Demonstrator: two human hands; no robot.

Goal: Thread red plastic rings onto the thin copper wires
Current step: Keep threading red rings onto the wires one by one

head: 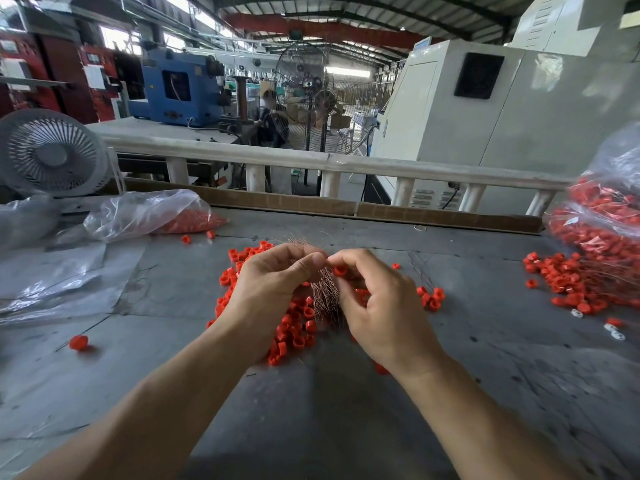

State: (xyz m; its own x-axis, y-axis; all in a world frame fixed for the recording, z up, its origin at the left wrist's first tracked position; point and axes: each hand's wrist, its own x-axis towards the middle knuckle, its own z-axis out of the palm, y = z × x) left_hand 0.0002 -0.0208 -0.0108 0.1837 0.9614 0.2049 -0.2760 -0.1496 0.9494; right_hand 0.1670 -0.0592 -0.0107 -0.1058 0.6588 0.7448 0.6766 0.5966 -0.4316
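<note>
Left hand [277,278] clamped round copper wire bundle [325,299], steadying ends | right hand [377,299] pinching one red ring [340,270] at bundle's 1 o'clock, likely for threading | loose rings [294,327] heaped on counter [346,427] beneath for reach

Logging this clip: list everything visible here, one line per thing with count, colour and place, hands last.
loose red rings: many, red, heaped on the table under the hands
copper wires: one bundle, copper, held between both hands
held ring: one, red, at the right fingers
lone ring: one, red, table left
right pile of rings: many, red, table right, some with wires
full bag: one, clear, rings inside, far right
left bag: one, clear, some rings inside, back left
white fan: one, white, back left
table: one, grey
left hand: grips the wire bundle
right hand: pinches at the wires, ring in its fingers
</note>
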